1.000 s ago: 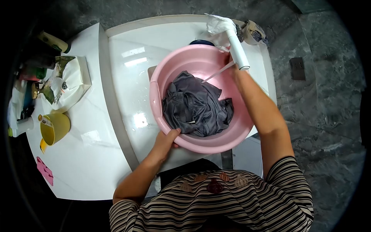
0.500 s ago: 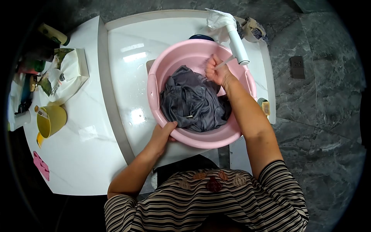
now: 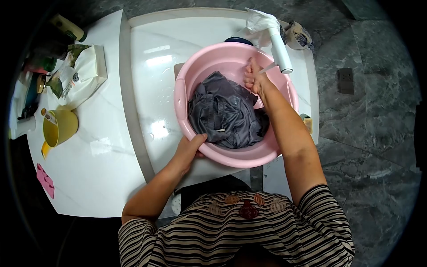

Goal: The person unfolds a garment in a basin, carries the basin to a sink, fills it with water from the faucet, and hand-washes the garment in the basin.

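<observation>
Located inside the pink plastic basin (image 3: pixel 181 104): bunched dark grey garment (image 3: pixel 224 118), with a small white label toward its near side. Closed on the near-left rim: left hand (image 3: pixel 191 149), thumb on top, fingers outside and below. Positioned over the basin's right-hand interior, near the garment: right hand (image 3: pixel 255 81), fingers loosely curled, set in the water stream (image 3: pixel 269 68) from the white faucet (image 3: pixel 279 51); impossible to tell whether holding anything. Draped over the faucet's rear: crumpled white wrapping (image 3: pixel 262 21). Partly hidden behind the far rim: dark blue item (image 3: pixel 240 41). Beneath the basin: wet white worktop (image 3: pixel 153 95). To its right: small yellowish block (image 3: pixel 308 124). On the adjoining left section: yellow mug (image 3: pixel 67 127) containing a slim tube (image 3: pixel 49 115), white printed package (image 3: pixel 86 75) behind, pink cloth (image 3: pixel 45 181) near the edge. Far right: dark socket plate (image 3: pixel 345 81) against grey marbling.
</observation>
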### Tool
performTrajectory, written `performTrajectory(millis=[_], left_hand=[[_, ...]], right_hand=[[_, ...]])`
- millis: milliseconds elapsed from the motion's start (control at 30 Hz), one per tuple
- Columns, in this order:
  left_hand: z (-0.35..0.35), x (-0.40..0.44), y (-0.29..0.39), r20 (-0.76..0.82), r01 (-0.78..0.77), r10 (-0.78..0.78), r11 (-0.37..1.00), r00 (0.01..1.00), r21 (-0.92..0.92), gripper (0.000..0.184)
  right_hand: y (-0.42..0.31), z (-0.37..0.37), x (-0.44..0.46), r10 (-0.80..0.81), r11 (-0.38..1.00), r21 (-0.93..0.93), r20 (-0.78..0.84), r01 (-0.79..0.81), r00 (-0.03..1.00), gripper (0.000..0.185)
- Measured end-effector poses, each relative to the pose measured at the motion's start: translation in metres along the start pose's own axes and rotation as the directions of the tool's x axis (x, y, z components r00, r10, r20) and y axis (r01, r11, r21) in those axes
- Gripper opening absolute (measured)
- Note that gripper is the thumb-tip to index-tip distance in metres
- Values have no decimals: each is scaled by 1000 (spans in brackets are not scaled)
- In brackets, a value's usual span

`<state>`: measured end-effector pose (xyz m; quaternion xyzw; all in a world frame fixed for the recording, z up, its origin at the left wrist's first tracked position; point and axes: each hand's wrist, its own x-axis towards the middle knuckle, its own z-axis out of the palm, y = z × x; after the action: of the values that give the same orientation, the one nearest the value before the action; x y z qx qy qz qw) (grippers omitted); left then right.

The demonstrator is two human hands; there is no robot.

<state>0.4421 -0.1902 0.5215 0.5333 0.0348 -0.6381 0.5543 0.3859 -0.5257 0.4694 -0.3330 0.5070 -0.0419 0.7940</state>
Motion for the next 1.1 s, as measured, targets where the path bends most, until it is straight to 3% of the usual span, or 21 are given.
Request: performTrajectory(millis=[67,133,267,333,367,433,567,600,633,667,733,767,833,900,933,967,1033,1067,1100], left_hand=[[1,1,-2,-19,-18,17,1000,1000,-24,43],[1,2,-3,-36,-33,31,998,999,-46,39],[2,1,-3,-58,-36,33,998,998,-50,34],[4,1,-3,-65,-39,36,998,997,-55,33],[4,1,-3,-69,-43,39,997,997,-60,33],[3,2,-4,-73,-45,41,997,997,-66,33],[3,0,-2,-63,-38,35,998,997,-44,33],[4,0,-1,-64,-35,32,998,997,-43,33],[3,1,-3,-64,-34,31,998,997,-44,33],[1,2,-6,-55,-23,20,999,998,-49,34],[0,3,-5,-49,-14,12,999,999,-50,34],[1,2,-4,-49,-17,14,998,999,-56,34],[3,0,-2,-49,-14,11,998,999,-64,34],[6,-2,0,-25,-65,63,993,998,-94,33],[6,-1,1,-22,-65,63,993,998,-97,33],[4,-1,1,-11,-54,54,996,998,-66,33],[0,0,0,2,-40,41,999,999,-36,33],[-1,1,-2,8,-27,27,1000,1000,-8,33],[-2,2,-3,16,-15,15,1000,1000,21,33]], right_hand=[[-1,5,-1,-18,1000,-15,51,19,999,30],[1,18,3,-119,993,-14,-205,119,972,24],[-1,26,2,-94,988,105,-145,110,985,22],[-5,14,-4,-18,1000,20,20,18,1000,27],[-2,12,-6,-18,1000,18,19,18,1000,27],[5,11,-13,-52,980,-194,-78,36,996,31],[15,11,-7,-28,912,-410,-109,-19,994,37],[29,21,-4,-224,728,-664,8,173,975,42],[43,27,-2,-366,445,-829,176,338,914,48],[56,28,-5,-364,446,-830,174,336,915,48],[78,32,-19,-421,-113,-862,492,495,762,39],[83,34,-28,-419,-112,-861,494,497,762,39],[74,56,-68,-140,96,-837,524,538,840,28],[63,58,-108,61,267,-795,579,545,813,21],[49,60,-132,172,204,-775,630,598,757,21],[32,67,-159,311,153,-838,544,524,779,22],[10,63,-192,400,-85,-822,490,563,775,22],[5,58,-203,400,-85,-824,487,561,776,22],[2,51,-213,282,-187,-836,458,517,843,22]])
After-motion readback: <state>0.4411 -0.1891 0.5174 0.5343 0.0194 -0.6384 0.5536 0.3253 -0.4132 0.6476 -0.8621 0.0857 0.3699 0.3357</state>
